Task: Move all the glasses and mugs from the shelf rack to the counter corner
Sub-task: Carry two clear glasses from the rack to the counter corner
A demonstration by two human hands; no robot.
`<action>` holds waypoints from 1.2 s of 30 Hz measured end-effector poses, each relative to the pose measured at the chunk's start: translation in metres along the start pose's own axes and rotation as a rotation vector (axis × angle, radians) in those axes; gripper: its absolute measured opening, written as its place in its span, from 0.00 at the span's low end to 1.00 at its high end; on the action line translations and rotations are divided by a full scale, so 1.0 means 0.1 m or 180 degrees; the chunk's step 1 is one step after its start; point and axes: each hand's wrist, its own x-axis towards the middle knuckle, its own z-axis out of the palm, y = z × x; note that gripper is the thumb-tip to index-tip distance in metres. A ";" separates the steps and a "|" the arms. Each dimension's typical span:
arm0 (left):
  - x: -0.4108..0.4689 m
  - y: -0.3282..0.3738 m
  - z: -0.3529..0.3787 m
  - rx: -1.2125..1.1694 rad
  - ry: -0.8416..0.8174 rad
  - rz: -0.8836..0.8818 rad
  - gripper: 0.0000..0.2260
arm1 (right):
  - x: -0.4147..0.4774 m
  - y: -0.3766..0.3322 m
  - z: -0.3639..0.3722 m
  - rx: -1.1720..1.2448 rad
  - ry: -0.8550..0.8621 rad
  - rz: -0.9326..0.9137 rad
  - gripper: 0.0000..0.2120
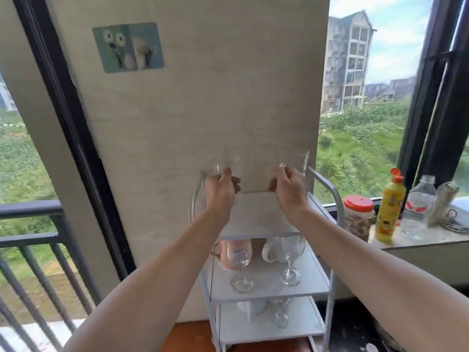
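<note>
A white shelf rack [327, 191] stands against the wall panel. My left hand [221, 190] grips a clear tumbler [228, 165] above the top shelf. My right hand [289, 188] grips a taller clear glass [295, 161] beside it. On the middle shelf stand two wine glasses [239, 265] [291, 260], with a pink mug [223, 255] and a white mug [272, 251] behind them. On the bottom shelf I see a white cup [250, 307] and another wine glass [280, 313].
A window sill counter [416, 241] at the right holds a red-lidded jar [357, 217], a yellow bottle [388, 212], a water bottle [418, 207] and other clutter. A dark balcony railing [30, 240] runs along the left. Wooden floor shows below the rack.
</note>
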 end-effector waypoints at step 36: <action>-2.68 -0.25 -0.26 0.0111 0.0606 0.0038 0.19 | -2.10 -0.15 -2.19 0.0181 0.0133 0.0266 0.31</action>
